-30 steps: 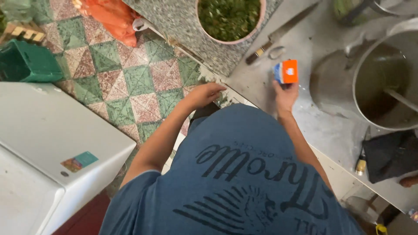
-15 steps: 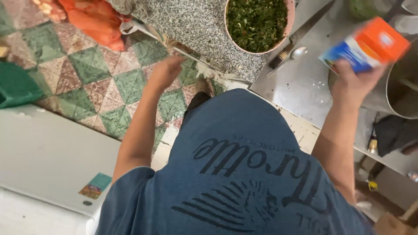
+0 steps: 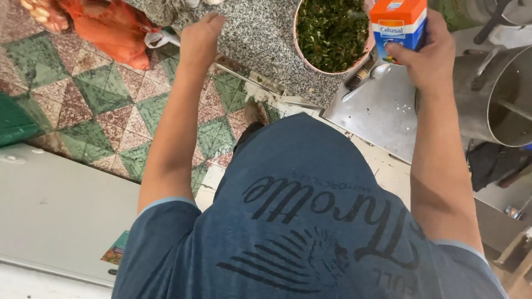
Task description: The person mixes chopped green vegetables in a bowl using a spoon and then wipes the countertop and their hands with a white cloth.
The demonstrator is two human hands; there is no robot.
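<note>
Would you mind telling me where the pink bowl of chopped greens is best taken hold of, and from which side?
Probably take the pink bowl by its rim, one hand on each opposite side, coming from above. It is wide, round and filled with chopped greens, with no handle showing. The right hand already holds the orange and blue carton; the left hand is free.

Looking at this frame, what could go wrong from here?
The right hand holds the orange, white and blue carton raised beside the pink bowl of chopped greens; a slip could drop it into the greens. A metal spoon lies on the steel worktop under the raised arm and might be knocked. The left hand rests on the speckled granite counter.
</note>
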